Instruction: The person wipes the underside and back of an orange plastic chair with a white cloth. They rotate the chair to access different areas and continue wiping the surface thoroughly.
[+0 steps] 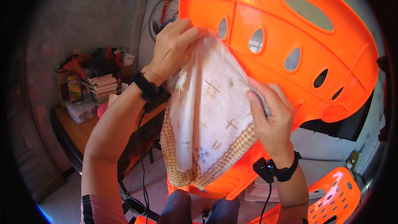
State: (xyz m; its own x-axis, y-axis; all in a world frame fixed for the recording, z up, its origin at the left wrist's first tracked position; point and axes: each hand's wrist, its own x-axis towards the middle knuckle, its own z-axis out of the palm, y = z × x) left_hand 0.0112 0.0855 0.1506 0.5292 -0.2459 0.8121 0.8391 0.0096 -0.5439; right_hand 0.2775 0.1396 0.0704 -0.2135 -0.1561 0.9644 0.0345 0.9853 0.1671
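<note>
A white terry towel (222,99) with a tan checked border and small brown marks hangs between my two hands. My left hand (175,48) pinches it at its upper corner, so that it drops in a fold. Lower down on the right side, my right hand (273,115) holds the towel's edge between thumb and fingers. Right behind the towel stands an orange plastic chair (261,9), its large backrest pierced by several drop-shaped holes. The towel's upper right edge lies close against this backrest; whether they touch I cannot tell. Part of the orange seat (217,172) shows beneath the towel.
On the left, a wooden table (74,127) bears a stack of books (101,88), a jar (74,88) and a plastic box (80,110). A second orange chair (335,193) stands at lower right. Cables (141,161) hang from the wristbands on both my arms.
</note>
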